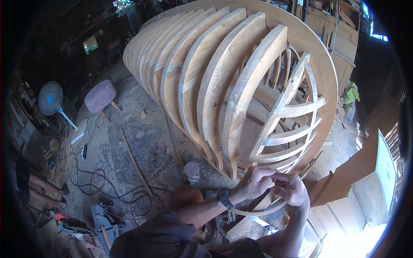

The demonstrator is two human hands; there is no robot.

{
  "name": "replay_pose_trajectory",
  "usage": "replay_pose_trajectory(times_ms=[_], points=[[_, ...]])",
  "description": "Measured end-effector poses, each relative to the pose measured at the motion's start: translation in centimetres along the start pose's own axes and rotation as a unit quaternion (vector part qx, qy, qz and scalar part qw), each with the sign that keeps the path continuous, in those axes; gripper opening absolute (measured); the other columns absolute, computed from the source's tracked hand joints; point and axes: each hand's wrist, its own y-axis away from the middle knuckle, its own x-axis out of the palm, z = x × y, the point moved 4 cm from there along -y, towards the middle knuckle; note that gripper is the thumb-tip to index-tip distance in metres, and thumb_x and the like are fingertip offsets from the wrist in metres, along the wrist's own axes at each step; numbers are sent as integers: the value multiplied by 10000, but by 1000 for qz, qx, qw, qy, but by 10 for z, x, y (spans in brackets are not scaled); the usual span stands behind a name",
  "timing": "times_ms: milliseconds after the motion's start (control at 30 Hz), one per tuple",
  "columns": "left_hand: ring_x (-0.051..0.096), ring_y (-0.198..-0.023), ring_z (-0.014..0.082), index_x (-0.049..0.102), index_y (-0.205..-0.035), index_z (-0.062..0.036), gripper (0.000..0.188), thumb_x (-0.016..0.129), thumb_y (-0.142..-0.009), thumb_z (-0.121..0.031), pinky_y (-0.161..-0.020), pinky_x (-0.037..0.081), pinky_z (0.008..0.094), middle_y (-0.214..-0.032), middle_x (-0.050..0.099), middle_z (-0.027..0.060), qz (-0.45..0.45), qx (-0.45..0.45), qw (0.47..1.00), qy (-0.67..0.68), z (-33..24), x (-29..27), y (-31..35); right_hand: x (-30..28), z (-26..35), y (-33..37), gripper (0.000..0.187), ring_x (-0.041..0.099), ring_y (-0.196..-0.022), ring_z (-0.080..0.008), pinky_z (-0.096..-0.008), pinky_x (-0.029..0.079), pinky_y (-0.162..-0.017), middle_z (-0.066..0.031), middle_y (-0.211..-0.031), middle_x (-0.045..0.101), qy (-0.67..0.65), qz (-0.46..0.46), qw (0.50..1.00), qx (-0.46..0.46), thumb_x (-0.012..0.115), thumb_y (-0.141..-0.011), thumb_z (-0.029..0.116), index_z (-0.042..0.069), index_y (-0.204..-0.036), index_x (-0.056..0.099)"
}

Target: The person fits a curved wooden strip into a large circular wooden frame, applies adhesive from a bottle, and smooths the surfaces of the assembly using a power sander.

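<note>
My left hand (253, 185), with a dark watch (225, 199) on its wrist, meets my right hand (291, 189) in front of the ribbed wooden frame (241, 86). Both hands are closed, with thumbs and fingertips pinched close together. Whatever is between them is hidden or too small to name. Just below them a thin curved wooden strip (258, 212) bends up towards my right hand; whether a hand holds it I cannot tell. The frame's curved slats (286, 138) rise right behind my fingers.
On the left stand a fan (50, 99) and a round padded stool (100, 96). Cables (116, 195) and a long wooden stick (136, 161) lie across the floor. A power saw (101, 223) is at lower left, near another person's legs (45, 191). Wooden panels (344, 210) stand at right.
</note>
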Motion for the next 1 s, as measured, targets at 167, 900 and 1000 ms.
replay_pose_trajectory(times_ms=[167,900,1000], points=[[710,-941,233,668,-1125,77,334,480,-850,63,-820,559,323,-1024,718,211,-22,10,1000,13,-3,-5,-1,1,4,-3,353,426,-556,-52,-256,334,-509,8,-634,526,6,-1,1000,2,701,-755,28,-30,-1103,697],[728,-863,255,677,-1044,80,282,484,-838,71,-750,567,321,-936,715,208,-41,23,997,54,-8,2,-4,-1,13,5,387,394,-541,-65,-271,318,-512,20,-591,453,44,-12,999,12,669,-733,64,-7,-1113,680],[707,-861,195,675,-1112,78,285,492,-900,22,-772,569,292,-1013,723,183,-61,40,997,-26,-21,-9,-7,-1,6,1,418,398,-538,-62,-269,320,-511,23,-583,449,-13,-43,999,17,669,-747,57,-7,-1160,660]])
